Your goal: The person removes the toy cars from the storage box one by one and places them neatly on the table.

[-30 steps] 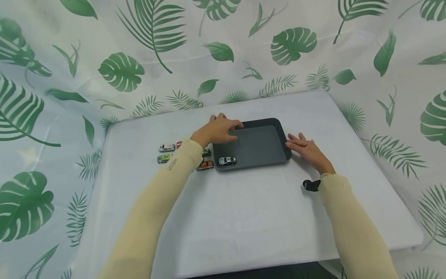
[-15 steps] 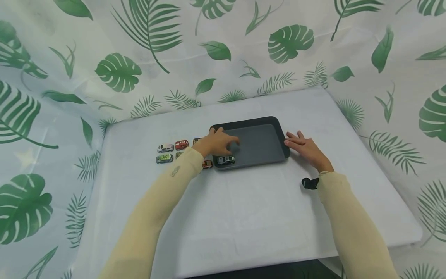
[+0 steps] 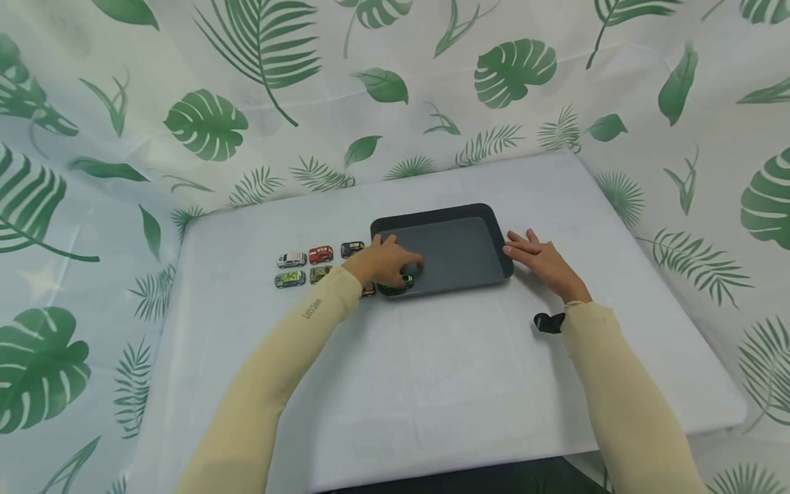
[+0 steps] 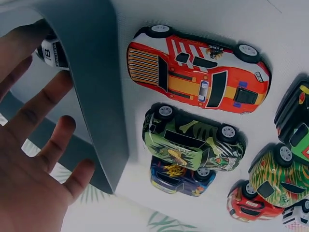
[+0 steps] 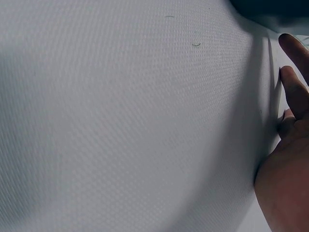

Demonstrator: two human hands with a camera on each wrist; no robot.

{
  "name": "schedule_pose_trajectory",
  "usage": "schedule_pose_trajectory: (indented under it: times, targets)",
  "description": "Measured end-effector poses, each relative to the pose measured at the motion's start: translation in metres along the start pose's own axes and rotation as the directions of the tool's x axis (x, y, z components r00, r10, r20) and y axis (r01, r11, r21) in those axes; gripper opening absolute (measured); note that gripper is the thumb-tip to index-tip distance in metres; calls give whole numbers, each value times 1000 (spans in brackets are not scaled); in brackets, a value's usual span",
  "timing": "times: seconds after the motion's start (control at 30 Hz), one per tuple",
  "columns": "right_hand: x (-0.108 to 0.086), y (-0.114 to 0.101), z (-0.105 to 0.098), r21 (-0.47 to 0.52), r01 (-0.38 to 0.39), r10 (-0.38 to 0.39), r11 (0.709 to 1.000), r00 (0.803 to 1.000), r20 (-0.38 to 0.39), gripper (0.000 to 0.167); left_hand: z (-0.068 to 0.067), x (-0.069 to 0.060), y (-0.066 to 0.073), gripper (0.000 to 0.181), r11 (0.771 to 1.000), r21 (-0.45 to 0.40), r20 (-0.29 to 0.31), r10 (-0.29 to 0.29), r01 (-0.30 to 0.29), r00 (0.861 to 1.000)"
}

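My left hand [image 3: 387, 263] is inside the left part of the dark grey tray [image 3: 432, 218]. Its thumb and index finger pinch a white-and-black toy car [image 4: 52, 54] marked 8, at the tray's near left corner. The fingers cover much of that car in the head view. Past the tray's right side lies my right hand [image 3: 546, 267], its extended fingers against or very near the outer wall. In the right wrist view, its fingers [image 5: 295, 92] reach toward the tray's dark corner [image 5: 280, 12] and hold nothing.
Left of the tray, several toy cars stand in two rows: a white one [image 3: 291, 260], a red one [image 3: 320, 254], a dark blue one [image 3: 352, 248] and a lime one [image 3: 290, 278] among them. An orange-red car [image 4: 198, 70] stands right beside the tray wall. White cloth covers the table [image 3: 432, 384].
My left hand has come down from the tray's far left edge toward the near left corner, onto the white-and-black toy car. The right hand has stayed at the tray's right side.
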State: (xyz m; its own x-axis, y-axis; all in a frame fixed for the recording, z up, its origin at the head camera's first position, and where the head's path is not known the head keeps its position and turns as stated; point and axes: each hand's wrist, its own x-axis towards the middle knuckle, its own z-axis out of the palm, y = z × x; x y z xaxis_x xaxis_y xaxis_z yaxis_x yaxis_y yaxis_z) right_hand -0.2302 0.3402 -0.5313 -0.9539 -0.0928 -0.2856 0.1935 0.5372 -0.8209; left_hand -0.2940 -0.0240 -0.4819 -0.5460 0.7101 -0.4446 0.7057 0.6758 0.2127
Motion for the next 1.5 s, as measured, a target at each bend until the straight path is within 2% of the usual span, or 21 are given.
schedule_pose_trajectory:
  times: [0.17,0.37,0.63,0.8,1.0,1.23,1.5]
  targets:
    - [0,0,0,8,-3,3,1000,1000,-5,70,2,0,3,58,997,72,15,-3,2,1000]
    - [1,0,0,4,-10,10,1000,1000,-2,72,7,1,3,57,996,91,4,1,-2,1000]
    - [4,0,1,-8,1,-1,1000,1000,5,68,3,-3,-4,49,999,22,-68,27,-25,997]
    - [3,-1,1,-4,2,-2,1000,1000,11,67,-5,-8,-9,40,997,-47,-146,48,-55,988]
    - [0,-1,-2,-16,-12,12,1000,1000,15,74,-15,-13,-15,37,991,-118,-198,41,-66,979]
    - [2,-1,-4,-49,12,-11,999,1000,29,76,-27,-31,-30,38,991,-117,-251,30,-61,968]
    - [4,4,-2,-54,-3,5,999,999,41,77,-36,-58,-49,37,995,-96,-264,3,-29,965]
